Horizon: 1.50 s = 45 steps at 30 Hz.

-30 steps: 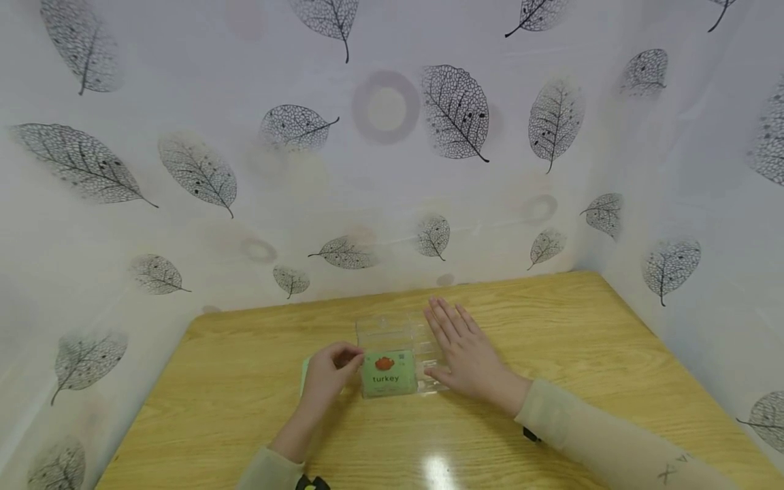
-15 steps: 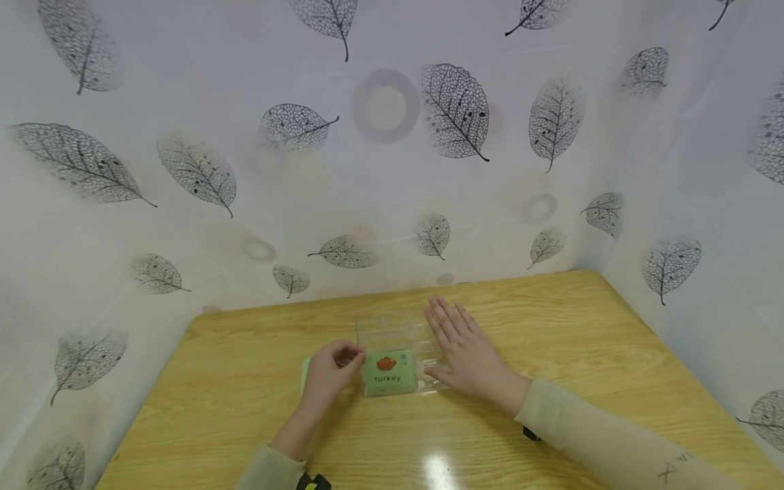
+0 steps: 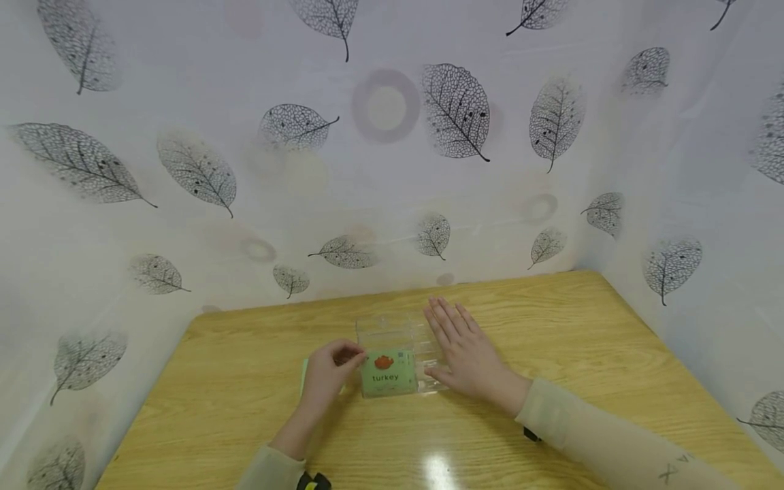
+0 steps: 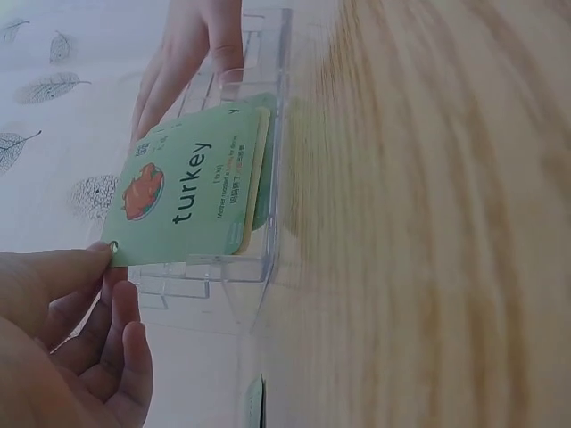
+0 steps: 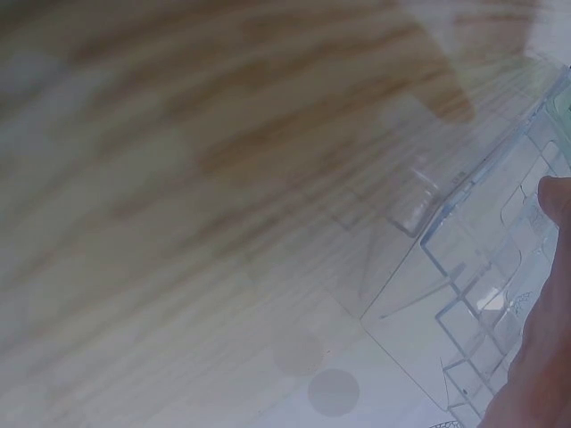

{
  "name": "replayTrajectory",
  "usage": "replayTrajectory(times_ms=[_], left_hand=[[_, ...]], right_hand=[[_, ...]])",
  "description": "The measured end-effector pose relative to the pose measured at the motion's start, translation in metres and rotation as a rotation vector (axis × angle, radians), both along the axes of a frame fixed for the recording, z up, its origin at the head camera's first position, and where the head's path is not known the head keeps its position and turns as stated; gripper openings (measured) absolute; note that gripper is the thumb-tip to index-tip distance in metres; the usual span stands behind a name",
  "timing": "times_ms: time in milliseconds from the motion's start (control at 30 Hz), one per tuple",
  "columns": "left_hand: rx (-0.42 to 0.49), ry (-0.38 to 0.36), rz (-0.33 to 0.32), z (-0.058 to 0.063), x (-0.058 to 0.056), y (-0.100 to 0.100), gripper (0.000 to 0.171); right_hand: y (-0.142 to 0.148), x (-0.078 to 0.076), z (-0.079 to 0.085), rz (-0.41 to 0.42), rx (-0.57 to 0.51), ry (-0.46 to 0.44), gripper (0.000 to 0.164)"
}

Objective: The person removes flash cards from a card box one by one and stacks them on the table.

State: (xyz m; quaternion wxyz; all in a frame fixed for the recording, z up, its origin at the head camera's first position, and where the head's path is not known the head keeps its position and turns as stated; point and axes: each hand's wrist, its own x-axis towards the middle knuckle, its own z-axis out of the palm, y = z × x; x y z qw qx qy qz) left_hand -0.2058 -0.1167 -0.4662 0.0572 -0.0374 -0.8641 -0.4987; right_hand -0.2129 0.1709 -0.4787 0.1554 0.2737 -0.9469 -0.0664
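Observation:
In the head view, my left hand (image 3: 329, 373) is at the left side of a clear plastic box (image 3: 384, 327). Its thumb and fingers pinch the holed corner of a green flash card (image 3: 388, 383) printed "turkey" with a roast bird. The left wrist view shows this flash card (image 4: 192, 192) tilted at the box, with more cards behind it. How deep it sits inside is hard to tell. My right hand (image 3: 470, 355) lies with fingers extended over the box's right part, touching it. The right wrist view shows clear box compartments (image 5: 473, 267) beside that hand.
Another green card (image 3: 304, 371) lies on the wood-grain table (image 3: 233, 395), partly hidden behind the left hand. A leaf-printed white sheet (image 3: 392, 177) stands along the table's back and sides.
The turkey card and the left fingertips have shifted very slightly. The right hand and the box stay in place.

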Motion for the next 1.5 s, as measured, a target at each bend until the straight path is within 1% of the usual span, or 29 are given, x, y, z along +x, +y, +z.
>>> replayTrajectory(times_ms=[33, 233, 433, 567, 833, 1033, 1500], left_hand=[[0.005, -0.007, 0.005, -0.0003, -0.0005, -0.0004, 0.005], [0.002, 0.004, 0.004, -0.0012, -0.0016, -0.0014, 0.005], [-0.007, 0.032, -0.003, 0.0014, -0.0004, -0.0018, 0.008], [-0.005, 0.028, -0.002, 0.0027, 0.0001, -0.0021, 0.008], [0.069, -0.001, -0.004, 0.0009, -0.002, -0.0028, 0.008], [0.12, -0.015, -0.013, 0.0005, -0.0038, -0.0036, 0.008], [0.163, -0.035, -0.011, 0.0007, -0.005, -0.0038, 0.009]], right_hand=[[0.0001, 0.0003, 0.0003, -0.002, 0.002, -0.005, 0.109], [0.0005, 0.0015, 0.0015, 0.0, 0.005, -0.016, 0.109], [0.0007, 0.0014, 0.0009, 0.003, -0.008, -0.015, 0.109], [0.001, 0.0015, 0.0003, 0.006, -0.01, -0.003, 0.109], [0.0008, 0.0016, -0.0001, 0.012, -0.028, 0.003, 0.109], [0.0008, 0.0012, -0.0006, 0.006, -0.016, 0.003, 0.109], [0.0007, 0.0014, 0.001, 0.004, -0.018, -0.002, 0.109]])
